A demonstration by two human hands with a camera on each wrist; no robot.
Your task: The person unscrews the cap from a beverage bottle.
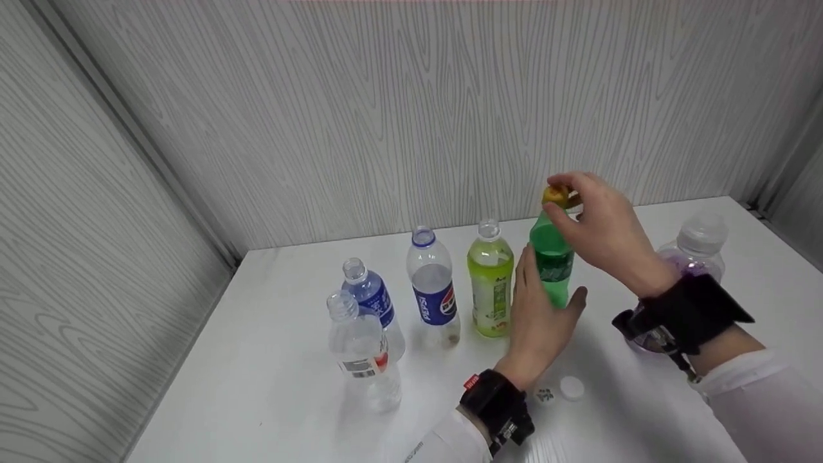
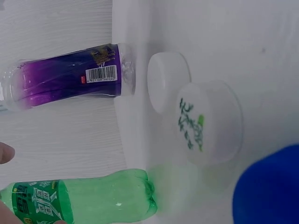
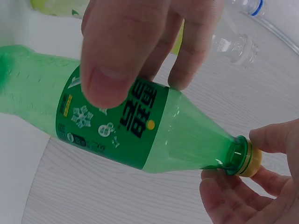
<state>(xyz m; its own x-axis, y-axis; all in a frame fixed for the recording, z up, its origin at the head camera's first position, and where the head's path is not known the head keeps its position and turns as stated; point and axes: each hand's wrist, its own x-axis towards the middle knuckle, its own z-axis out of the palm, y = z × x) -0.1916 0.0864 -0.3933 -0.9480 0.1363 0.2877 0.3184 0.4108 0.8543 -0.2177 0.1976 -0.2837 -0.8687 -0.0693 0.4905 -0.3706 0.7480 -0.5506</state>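
Pinching the yellow cap [image 1: 555, 195] with thumb and fingers, the right hand [image 1: 599, 222] is working atop the green bottle [image 1: 554, 257] on the white table [image 1: 270, 308], while the left hand [image 1: 539, 325], thumb apart and fingers perhaps only touching the side, is seeming to need a firmer hold for steady turning.

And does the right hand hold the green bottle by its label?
No, in the head view the right hand pinches the yellow cap at the top of the green bottle, above the label.
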